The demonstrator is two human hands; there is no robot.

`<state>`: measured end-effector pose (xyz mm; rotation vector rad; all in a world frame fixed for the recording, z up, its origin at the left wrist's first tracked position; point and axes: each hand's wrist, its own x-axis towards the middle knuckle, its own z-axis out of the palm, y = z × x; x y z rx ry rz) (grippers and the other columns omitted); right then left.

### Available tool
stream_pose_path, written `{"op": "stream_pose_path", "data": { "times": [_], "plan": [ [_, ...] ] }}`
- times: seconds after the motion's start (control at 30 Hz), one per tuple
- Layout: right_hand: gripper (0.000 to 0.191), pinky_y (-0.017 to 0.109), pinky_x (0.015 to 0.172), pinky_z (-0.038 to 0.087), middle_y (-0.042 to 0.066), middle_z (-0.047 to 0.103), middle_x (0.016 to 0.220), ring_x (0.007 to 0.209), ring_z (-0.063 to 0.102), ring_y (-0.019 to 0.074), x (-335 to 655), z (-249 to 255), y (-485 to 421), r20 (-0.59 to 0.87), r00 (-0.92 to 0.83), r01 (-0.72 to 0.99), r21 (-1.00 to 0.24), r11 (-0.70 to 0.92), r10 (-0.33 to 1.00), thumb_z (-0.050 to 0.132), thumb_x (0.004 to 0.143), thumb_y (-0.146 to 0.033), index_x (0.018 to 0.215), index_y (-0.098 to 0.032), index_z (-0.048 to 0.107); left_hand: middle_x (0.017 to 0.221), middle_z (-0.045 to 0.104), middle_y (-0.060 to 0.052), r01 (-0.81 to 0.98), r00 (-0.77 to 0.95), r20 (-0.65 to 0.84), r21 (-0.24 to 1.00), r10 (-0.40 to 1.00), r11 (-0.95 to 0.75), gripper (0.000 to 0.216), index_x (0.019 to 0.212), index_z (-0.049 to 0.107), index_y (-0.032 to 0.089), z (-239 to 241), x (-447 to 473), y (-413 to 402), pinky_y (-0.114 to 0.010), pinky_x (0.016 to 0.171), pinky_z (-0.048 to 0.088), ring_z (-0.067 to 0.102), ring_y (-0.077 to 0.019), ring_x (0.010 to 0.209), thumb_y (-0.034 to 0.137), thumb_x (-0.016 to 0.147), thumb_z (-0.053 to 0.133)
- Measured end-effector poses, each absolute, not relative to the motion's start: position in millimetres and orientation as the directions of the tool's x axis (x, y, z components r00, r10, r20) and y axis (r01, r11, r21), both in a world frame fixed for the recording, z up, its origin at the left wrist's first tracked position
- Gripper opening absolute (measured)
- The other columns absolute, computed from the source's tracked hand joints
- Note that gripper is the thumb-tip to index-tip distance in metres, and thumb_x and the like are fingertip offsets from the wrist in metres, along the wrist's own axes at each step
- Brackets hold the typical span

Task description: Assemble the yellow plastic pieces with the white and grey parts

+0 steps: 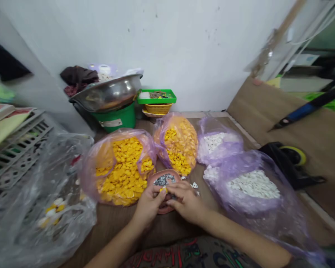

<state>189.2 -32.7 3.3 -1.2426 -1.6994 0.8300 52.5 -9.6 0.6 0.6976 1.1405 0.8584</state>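
Observation:
Over a round terracotta-coloured dish [170, 211], my left hand [148, 203] pinches a small yellow piece [163, 189] between thumb and fingers. My right hand [189, 201] meets it from the other side, its bent fingertips on the same piece. A bit of white shows at the piece, too small to name. In the dish lie many small dark grey and silvery bits [164, 179]. Beside my right knuckles are a few loose white pieces [194, 185]. Just beyond and left of the dish, an open plastic bag [86, 178] is full of yellow pieces [125, 167].
Another bag of yellow pieces [181, 141] stands behind the dish. Purple bags of white pieces [254, 184] lie right. A clear bag [72, 230] with several yellow-and-white pieces is left. Against the wall are a metal basin [111, 95] and a green tray [171, 98]; a tape dispenser [284, 175] sits right.

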Motion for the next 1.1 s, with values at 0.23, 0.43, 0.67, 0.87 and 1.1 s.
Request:
{"op": "stream_pose_path", "data": {
  "times": [0.23,0.43,0.67,0.87,1.1],
  "plan": [
    [0.017,0.033,0.072,0.048,0.005,0.067,0.08,0.076,0.061,0.02,306,42,-48,0.359,0.139,0.821,-0.563,0.095,0.923,0.05,0.073,-0.019,0.077,-0.023,0.067,0.055,0.065,0.0,-0.201,0.216,-0.509,0.812,0.833,0.548,0.035,0.065,0.058,0.015,-1,55,2,-0.019,0.049,0.045,0.061,-0.0121,0.051,0.031,0.043,0.08],
    [0.014,0.027,0.052,0.043,0.001,0.064,0.05,0.051,0.058,0.0182,383,5,-39,0.142,0.403,0.832,-0.469,-0.297,0.904,0.06,0.056,-0.013,0.047,-0.024,0.063,0.056,0.067,-0.002,-0.172,0.268,-0.562,0.771,0.782,0.613,0.033,0.068,0.065,0.012,-1,72,7,-0.017,0.049,0.045,0.06,-0.01,0.05,0.019,0.039,0.081],
    [0.019,0.034,0.07,0.048,0.003,0.07,0.077,0.075,0.063,0.0207,378,-8,-49,0.256,0.476,0.758,-0.605,-0.244,0.841,0.051,0.065,-0.018,0.071,-0.024,0.068,0.057,0.068,-0.004,-0.194,0.262,-0.663,0.676,0.702,0.711,0.024,0.067,0.065,0.013,10,81,5,-0.018,0.051,0.05,0.062,-0.0104,0.05,0.003,0.047,0.075],
    [0.017,0.031,0.07,0.05,0.004,0.068,0.082,0.077,0.062,0.0175,312,0,-54,0.369,0.4,0.563,-0.821,0.093,0.839,0.051,0.072,-0.023,0.076,-0.022,0.067,0.061,0.069,-0.008,-0.221,0.407,-0.666,0.592,0.625,0.775,0.016,0.074,0.066,0.009,18,85,-3,-0.022,0.055,0.052,0.064,-0.0146,0.055,0.004,0.059,0.069],
    [0.024,0.025,0.057,0.049,0.002,0.061,0.07,0.063,0.058,0.0133,228,-1,-46,0.483,0.143,0.546,-0.766,0.338,0.864,0.051,0.072,-0.014,0.086,-0.024,0.068,0.067,0.069,-0.007,-0.318,0.533,-0.547,0.577,0.645,0.752,0.021,0.079,0.068,0.01,17,80,-12,-0.021,0.059,0.05,0.064,-0.0131,0.06,0.008,0.059,0.071]
  ]
}}
